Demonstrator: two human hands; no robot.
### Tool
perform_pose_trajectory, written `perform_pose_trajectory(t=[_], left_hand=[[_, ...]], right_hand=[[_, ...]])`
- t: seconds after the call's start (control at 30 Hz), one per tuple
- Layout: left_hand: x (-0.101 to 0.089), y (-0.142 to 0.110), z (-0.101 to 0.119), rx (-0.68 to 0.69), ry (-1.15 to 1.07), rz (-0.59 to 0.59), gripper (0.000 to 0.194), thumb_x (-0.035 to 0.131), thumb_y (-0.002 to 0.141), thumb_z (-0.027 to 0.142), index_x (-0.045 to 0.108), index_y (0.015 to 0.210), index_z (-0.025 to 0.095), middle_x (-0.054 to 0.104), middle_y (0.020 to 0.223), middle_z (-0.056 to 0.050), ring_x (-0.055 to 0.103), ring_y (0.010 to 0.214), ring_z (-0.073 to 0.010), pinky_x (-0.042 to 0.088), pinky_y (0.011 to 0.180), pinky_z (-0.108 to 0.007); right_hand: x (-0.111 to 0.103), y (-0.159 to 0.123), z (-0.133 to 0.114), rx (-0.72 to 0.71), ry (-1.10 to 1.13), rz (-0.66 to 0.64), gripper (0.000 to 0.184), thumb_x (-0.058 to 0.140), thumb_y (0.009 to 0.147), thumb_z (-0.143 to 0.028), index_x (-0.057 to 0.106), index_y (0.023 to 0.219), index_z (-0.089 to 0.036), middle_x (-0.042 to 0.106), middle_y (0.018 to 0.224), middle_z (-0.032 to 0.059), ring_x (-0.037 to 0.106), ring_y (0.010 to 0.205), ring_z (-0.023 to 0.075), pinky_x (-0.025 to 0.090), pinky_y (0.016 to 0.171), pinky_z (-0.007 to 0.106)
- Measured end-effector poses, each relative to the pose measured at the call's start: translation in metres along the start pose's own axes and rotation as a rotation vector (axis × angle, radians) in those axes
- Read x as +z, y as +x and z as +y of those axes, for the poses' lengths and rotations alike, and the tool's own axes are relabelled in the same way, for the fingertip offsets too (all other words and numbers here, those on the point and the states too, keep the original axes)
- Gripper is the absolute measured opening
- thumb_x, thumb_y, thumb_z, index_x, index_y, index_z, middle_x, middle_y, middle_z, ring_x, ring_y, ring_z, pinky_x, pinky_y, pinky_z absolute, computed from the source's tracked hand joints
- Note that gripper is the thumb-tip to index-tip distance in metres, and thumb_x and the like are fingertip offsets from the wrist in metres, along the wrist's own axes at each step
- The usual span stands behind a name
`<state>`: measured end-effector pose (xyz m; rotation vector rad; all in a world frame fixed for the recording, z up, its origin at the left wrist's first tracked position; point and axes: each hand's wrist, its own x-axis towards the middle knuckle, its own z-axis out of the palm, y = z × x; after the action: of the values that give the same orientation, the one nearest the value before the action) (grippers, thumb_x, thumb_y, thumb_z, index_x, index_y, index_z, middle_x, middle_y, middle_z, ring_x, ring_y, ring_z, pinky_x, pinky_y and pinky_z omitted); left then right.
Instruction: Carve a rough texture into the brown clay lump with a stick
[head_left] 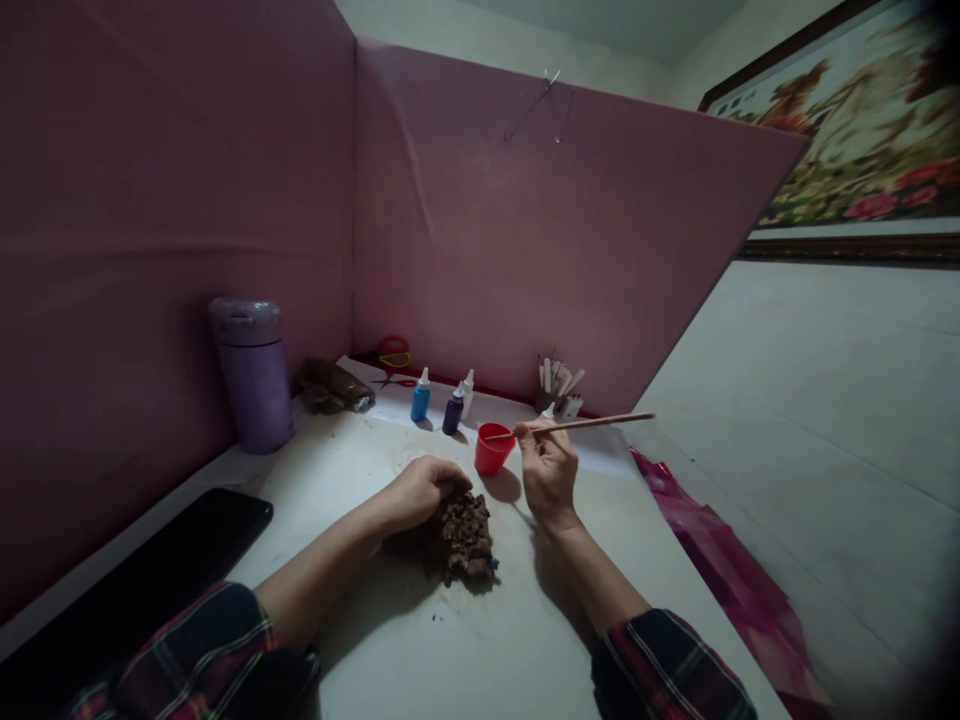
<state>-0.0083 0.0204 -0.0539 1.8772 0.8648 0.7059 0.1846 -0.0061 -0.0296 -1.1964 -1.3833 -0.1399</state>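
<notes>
In my right hand [550,470] is a slim paintbrush [600,422], pinched close to its lower end. Its tip reaches over the rim into a small red cup [491,458], and the long handle sticks out to the right. A rough, crumbly brown clay lump [469,535] sits on the white table, with a small blue spot at its right side. My left hand [427,492] is curled against the lump's upper left, gripping it; the fingertips are partly hidden behind the clay. The inside of the cup is hard to make out.
Behind the cup stand a light blue bottle [421,398], a dark blue bottle [453,411] and a white bottle [469,392]. Red-handled scissors [397,380], a tool holder [551,398], a wrapped brown block [334,387], a purple tumbler [255,385] and a black phone-like slab [165,570] surround them. Pink panels [487,230] enclose the table.
</notes>
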Motion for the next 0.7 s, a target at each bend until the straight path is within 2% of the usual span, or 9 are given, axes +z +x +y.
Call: perform_pose_trajectory(t=[0.1,0.17,0.23,0.4,0.57,0.7], left_hand=[[0.000,-0.001,0.001,-0.004,-0.015,0.000,0.029,0.052,0.078,0.025,0.074,0.091,0.011,0.074,0.090,-0.009,0.065,0.084,-0.0207,0.047,0.082,-0.031],[0.001,-0.002,0.003,-0.018,-0.018,-0.021,0.029,0.051,0.077,0.023,0.073,0.089,0.011,0.073,0.084,-0.008,0.063,0.078,-0.0193,0.047,0.076,-0.030],[0.001,-0.003,0.004,-0.011,-0.026,-0.040,0.029,0.049,0.076,0.022,0.073,0.089,0.010,0.072,0.080,-0.006,0.061,0.074,-0.0179,0.046,0.073,-0.029],[0.000,-0.003,0.001,0.038,-0.020,-0.019,0.028,0.049,0.078,0.026,0.072,0.082,0.010,0.067,0.073,-0.003,0.056,0.068,-0.0156,0.043,0.067,-0.026],[-0.001,-0.004,0.005,0.036,-0.016,-0.029,0.027,0.048,0.077,0.025,0.071,0.081,0.011,0.066,0.071,-0.003,0.055,0.067,-0.0149,0.043,0.065,-0.025],[-0.001,-0.005,0.006,0.029,-0.042,-0.047,0.028,0.050,0.072,0.022,0.073,0.085,0.011,0.070,0.078,-0.004,0.060,0.074,-0.0169,0.046,0.070,-0.026]], right_hand=[[-0.009,-0.008,-0.017,0.111,0.218,-0.022,0.027,0.052,0.093,-0.039,0.060,0.076,-0.020,0.061,0.064,0.0013,0.058,0.064,0.0165,0.048,0.068,0.030],[-0.011,-0.017,-0.027,0.196,0.348,-0.150,0.031,0.051,0.093,-0.040,0.059,0.073,-0.019,0.059,0.057,-0.0003,0.057,0.053,0.0142,0.047,0.057,0.026],[-0.010,-0.027,-0.032,0.213,0.395,-0.278,0.031,0.053,0.092,-0.040,0.058,0.071,-0.018,0.059,0.055,-0.0009,0.056,0.050,0.0131,0.046,0.052,0.024],[-0.004,-0.040,-0.035,0.124,0.275,-0.499,0.027,0.052,0.092,-0.034,0.056,0.071,-0.018,0.055,0.061,-0.0020,0.050,0.056,0.0120,0.041,0.053,0.023],[-0.005,-0.045,-0.038,0.071,0.239,-0.518,0.025,0.049,0.094,-0.031,0.054,0.072,-0.019,0.050,0.063,-0.0028,0.046,0.057,0.0121,0.039,0.054,0.023],[-0.007,-0.053,-0.041,-0.168,0.196,-0.530,0.022,0.048,0.093,-0.030,0.056,0.075,-0.019,0.055,0.069,0.0017,0.052,0.065,0.0159,0.042,0.061,0.027]])
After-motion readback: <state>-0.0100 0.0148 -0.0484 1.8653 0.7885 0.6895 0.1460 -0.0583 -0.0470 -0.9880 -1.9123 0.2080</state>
